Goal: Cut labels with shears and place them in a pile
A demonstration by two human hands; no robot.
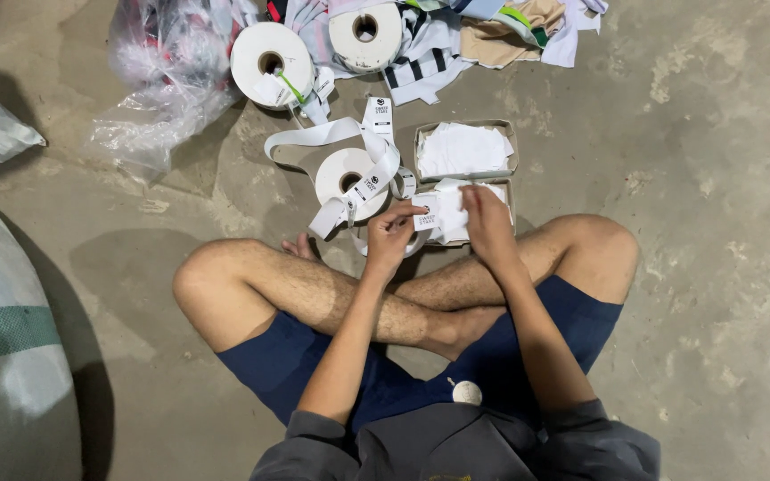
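I sit cross-legged on a concrete floor. My left hand (391, 233) pinches the end of a white printed label ribbon (369, 183) that unwinds from a roll (347, 181) lying flat in front of my knees. My right hand (485, 220) holds a small white cut label (428, 214) beside the left hand, just above a shallow cardboard tray (503, 184) of loose white labels. A second tray (466, 150), also filled with white pieces, lies directly behind it.
Two more white ribbon rolls (271, 53) (364, 34) stand further back. A clear plastic bag (167, 80) lies at the back left, a heap of clothes (492, 31) at the back. Large white sacks (2, 330) fill the left edge.
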